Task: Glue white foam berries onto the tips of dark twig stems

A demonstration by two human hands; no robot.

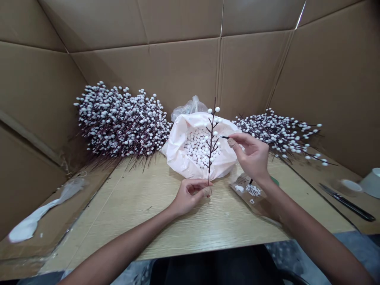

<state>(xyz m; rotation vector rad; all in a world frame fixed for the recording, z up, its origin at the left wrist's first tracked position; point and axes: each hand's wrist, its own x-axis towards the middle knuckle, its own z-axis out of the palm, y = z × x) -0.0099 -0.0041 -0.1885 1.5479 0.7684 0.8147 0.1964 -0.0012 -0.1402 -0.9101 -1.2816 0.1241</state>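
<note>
At a pale wooden table (pixel 118 221) walled with cardboard (pixel 184 71), a left hand (pixel 191 196) pinches an upright berry twig (pixel 211 146) before a bag (pixel 178 158); the raised right hand (pixel 251 154) pinches a thin dark stick (pixel 225 137)

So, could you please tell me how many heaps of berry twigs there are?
2: a larger heap left of the pale bag and a smaller heap right of it; more may hide behind.

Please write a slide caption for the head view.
Left hand holds a dark twig before a bag of white balls; right hand pinches a thin dark stick.
</note>
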